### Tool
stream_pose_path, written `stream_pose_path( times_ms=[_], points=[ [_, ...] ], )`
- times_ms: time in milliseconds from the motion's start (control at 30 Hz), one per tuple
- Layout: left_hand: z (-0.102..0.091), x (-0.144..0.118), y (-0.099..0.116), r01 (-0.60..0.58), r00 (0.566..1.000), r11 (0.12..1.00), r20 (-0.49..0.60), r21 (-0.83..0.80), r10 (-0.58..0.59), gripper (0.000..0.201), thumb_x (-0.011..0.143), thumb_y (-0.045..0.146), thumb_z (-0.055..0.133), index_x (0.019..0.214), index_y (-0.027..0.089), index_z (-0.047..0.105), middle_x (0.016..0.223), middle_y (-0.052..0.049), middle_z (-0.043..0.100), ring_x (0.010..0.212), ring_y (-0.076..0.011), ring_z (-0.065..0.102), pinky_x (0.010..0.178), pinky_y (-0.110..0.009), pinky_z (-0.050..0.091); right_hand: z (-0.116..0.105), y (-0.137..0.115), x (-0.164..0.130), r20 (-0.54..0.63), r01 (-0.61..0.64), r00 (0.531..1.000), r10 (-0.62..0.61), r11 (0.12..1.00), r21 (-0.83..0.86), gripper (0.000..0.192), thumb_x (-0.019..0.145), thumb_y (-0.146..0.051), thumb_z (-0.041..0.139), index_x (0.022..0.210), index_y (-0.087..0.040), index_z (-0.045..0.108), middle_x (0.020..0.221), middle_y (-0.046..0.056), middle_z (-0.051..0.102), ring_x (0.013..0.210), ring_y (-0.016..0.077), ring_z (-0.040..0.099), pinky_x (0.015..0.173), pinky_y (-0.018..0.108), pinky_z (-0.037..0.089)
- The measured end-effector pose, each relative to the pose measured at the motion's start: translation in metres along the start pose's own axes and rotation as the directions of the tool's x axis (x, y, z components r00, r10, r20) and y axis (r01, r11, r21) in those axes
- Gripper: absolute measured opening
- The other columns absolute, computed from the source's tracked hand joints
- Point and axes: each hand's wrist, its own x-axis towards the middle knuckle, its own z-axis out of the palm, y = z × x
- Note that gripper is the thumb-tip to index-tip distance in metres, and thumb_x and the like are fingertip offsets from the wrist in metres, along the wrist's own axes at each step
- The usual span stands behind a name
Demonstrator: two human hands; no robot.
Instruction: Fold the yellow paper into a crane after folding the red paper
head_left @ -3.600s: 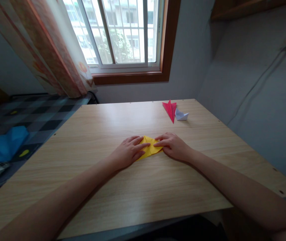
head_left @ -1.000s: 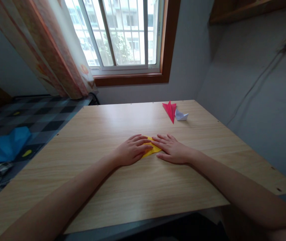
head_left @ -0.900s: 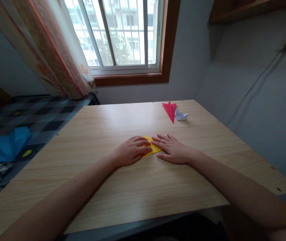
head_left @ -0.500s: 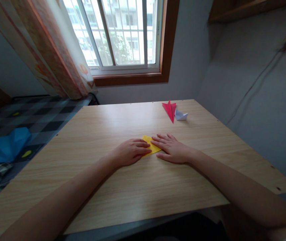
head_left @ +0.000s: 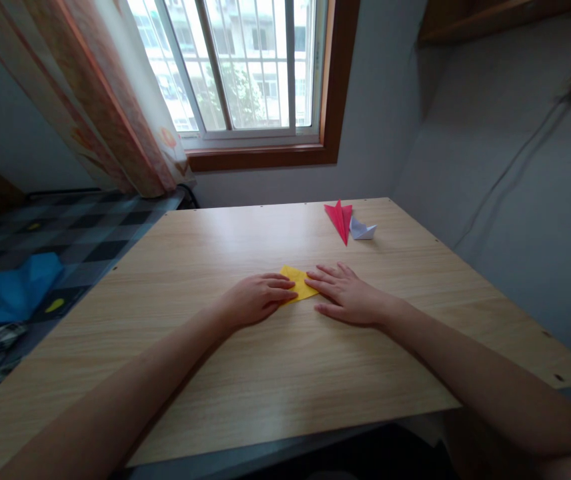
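We see a light wooden worktop (head_left: 275, 373). A folded yellow paper (head_left: 296, 283) lies flat near its middle. A red paper shape (head_left: 339, 218) and a small white paper shape (head_left: 362, 229) lie side by side, touching, near the far edge.

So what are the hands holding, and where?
Both the left hand and right hand press the folded yellow paper flat on the table, fingertips on its side edges.
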Motion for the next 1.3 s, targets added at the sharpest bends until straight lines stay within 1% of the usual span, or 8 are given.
stream_pose_path(
  times_ms=[300, 400, 533, 700, 900, 1000, 1133, 1300],
  points=[
    [0.001, -0.001, -0.008, 0.091, 0.995, 0.994, -0.039, 0.063, -0.089, 0.032, 0.098, 0.022, 0.044, 0.115, 0.024, 0.071, 0.123, -0.005, 0.070, 0.114, -0.0174, 0.066, 0.106, -0.035, 0.049, 0.002, 0.003, 0.000, -0.018, -0.030, 0.999, 0.029, 0.999, -0.031, 0.060, 0.099, -0.054, 0.038, 0.151, -0.024, 0.040, 0.158, 0.009, 0.035, 0.148, 0.0313, 0.026, 0.119, 0.060, 0.013],
    [0.001, 0.000, -0.006, 0.094, 0.995, 0.992, -0.043, 0.086, -0.091, 0.031, 0.098, 0.022, 0.044, 0.113, 0.023, 0.072, 0.122, -0.005, 0.071, 0.112, -0.0169, 0.067, 0.105, -0.034, 0.049, 0.001, 0.002, 0.001, -0.015, -0.041, 0.999, 0.040, 0.998, -0.040, 0.059, 0.099, -0.052, 0.038, 0.150, -0.022, 0.042, 0.158, 0.010, 0.036, 0.148, 0.0313, 0.027, 0.119, 0.061, 0.013],
    [0.001, 0.001, -0.005, 0.094, 0.995, 0.991, -0.053, 0.096, -0.089, 0.030, 0.098, 0.021, 0.045, 0.111, 0.022, 0.072, 0.120, -0.005, 0.072, 0.111, -0.0170, 0.067, 0.104, -0.034, 0.050, -0.002, -0.003, 0.001, -0.031, -0.064, 0.998, 0.063, 0.997, -0.047, 0.055, 0.100, -0.050, 0.038, 0.146, -0.022, 0.047, 0.155, 0.011, 0.041, 0.146, 0.0315, 0.031, 0.117, 0.063, 0.014],
    [0.002, 0.000, -0.006, 0.100, 0.994, 0.990, -0.054, 0.099, -0.095, 0.030, 0.097, 0.020, 0.047, 0.112, 0.023, 0.072, 0.121, -0.004, 0.072, 0.110, -0.0169, 0.068, 0.103, -0.034, 0.050, -0.008, -0.010, 0.002, -0.083, -0.106, 0.991, 0.101, 0.993, -0.058, 0.042, 0.101, -0.040, 0.040, 0.135, -0.021, 0.058, 0.146, 0.012, 0.053, 0.142, 0.0301, 0.038, 0.116, 0.064, 0.013],
    [0.003, 0.000, -0.008, 0.088, 0.994, 0.991, -0.071, 0.101, -0.081, 0.030, 0.096, 0.019, 0.047, 0.112, 0.024, 0.072, 0.120, -0.003, 0.072, 0.109, -0.0169, 0.068, 0.102, -0.033, 0.051, -0.015, -0.016, 0.000, -0.133, -0.171, 0.978, 0.161, 0.983, -0.068, 0.031, 0.102, -0.029, 0.040, 0.111, -0.019, 0.069, 0.119, 0.010, 0.072, 0.137, 0.0267, 0.046, 0.117, 0.059, 0.010],
    [0.004, -0.001, -0.009, 0.082, 0.994, 0.992, -0.083, 0.097, -0.074, 0.029, 0.096, 0.020, 0.047, 0.111, 0.024, 0.072, 0.119, -0.003, 0.072, 0.109, -0.0167, 0.068, 0.102, -0.033, 0.051, -0.015, -0.018, -0.001, -0.129, -0.184, 0.977, 0.171, 0.978, -0.095, 0.031, 0.101, -0.025, 0.040, 0.103, -0.019, 0.070, 0.113, 0.010, 0.073, 0.134, 0.0264, 0.049, 0.116, 0.057, 0.010],
    [0.004, -0.001, -0.010, 0.077, 0.994, 0.993, -0.083, 0.091, -0.070, 0.030, 0.096, 0.020, 0.047, 0.111, 0.023, 0.072, 0.119, -0.004, 0.072, 0.108, -0.0174, 0.069, 0.101, -0.034, 0.052, -0.014, -0.019, -0.002, -0.111, -0.185, 0.979, 0.170, 0.972, -0.144, 0.028, 0.099, -0.020, 0.041, 0.100, -0.018, 0.069, 0.114, 0.011, 0.073, 0.131, 0.0268, 0.052, 0.115, 0.058, 0.011],
    [0.003, -0.001, -0.010, 0.087, 0.994, 0.993, -0.079, 0.077, -0.081, 0.030, 0.095, 0.019, 0.047, 0.111, 0.024, 0.072, 0.120, -0.003, 0.072, 0.110, -0.0172, 0.067, 0.102, -0.034, 0.051, -0.013, -0.023, -0.003, -0.107, -0.239, 0.969, 0.221, 0.950, -0.202, 0.026, 0.095, -0.017, 0.045, 0.096, -0.017, 0.070, 0.111, 0.012, 0.074, 0.128, 0.0274, 0.055, 0.115, 0.057, 0.012]
  ],
)
